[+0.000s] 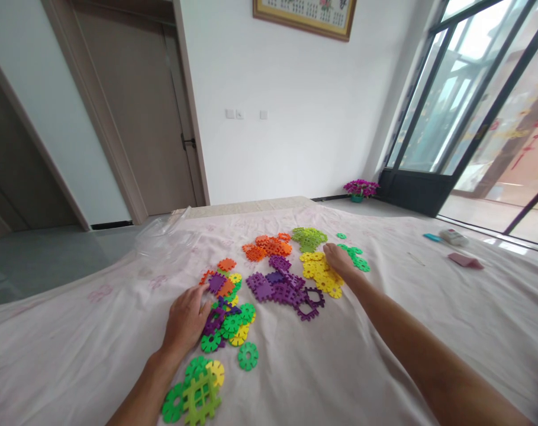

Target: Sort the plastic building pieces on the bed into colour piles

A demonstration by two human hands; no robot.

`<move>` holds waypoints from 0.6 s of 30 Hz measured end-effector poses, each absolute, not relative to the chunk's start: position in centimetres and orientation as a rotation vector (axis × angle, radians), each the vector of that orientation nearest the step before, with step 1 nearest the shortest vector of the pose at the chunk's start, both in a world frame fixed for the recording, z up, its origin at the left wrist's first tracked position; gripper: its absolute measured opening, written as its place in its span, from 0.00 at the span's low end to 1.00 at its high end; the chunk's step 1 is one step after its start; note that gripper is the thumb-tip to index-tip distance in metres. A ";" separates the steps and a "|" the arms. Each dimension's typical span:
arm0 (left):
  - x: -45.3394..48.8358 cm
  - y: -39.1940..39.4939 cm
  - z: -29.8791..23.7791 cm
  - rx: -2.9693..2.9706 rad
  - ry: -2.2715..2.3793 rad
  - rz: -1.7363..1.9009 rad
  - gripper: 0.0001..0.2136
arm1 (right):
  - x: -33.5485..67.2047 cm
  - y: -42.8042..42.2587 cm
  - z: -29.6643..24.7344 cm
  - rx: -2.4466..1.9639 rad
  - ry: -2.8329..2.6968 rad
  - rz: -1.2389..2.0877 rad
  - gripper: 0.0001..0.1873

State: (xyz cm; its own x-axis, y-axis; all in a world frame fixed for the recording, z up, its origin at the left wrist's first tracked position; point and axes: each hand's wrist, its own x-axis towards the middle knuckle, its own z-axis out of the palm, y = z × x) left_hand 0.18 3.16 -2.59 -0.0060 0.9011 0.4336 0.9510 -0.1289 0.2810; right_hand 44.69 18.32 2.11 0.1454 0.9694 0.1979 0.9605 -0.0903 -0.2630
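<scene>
My left hand rests at the left side of a mixed pile, fingers stretched and thumb apart, fingertips by a purple square piece. Green notched discs, yellow discs and orange pieces lie mingled there. My right hand reaches over the top of a pile of yellow notched discs; its fingers are curled together, and what they hold, if anything, is hidden. Close by it are a lime-green pile and green discs. Purple square pieces and orange pieces form piles between my hands.
A lime lattice piece lies with discs near the front. Clear plastic bag sits at the cloth's left edge. To the right are a pink cloth, a blue item and a white packet.
</scene>
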 end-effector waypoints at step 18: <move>0.2 3.1 -2.5 -2.155 -1.986 -0.809 0.17 | 38.7 19.8 2.9 -2.004 -2.246 -0.027 0.29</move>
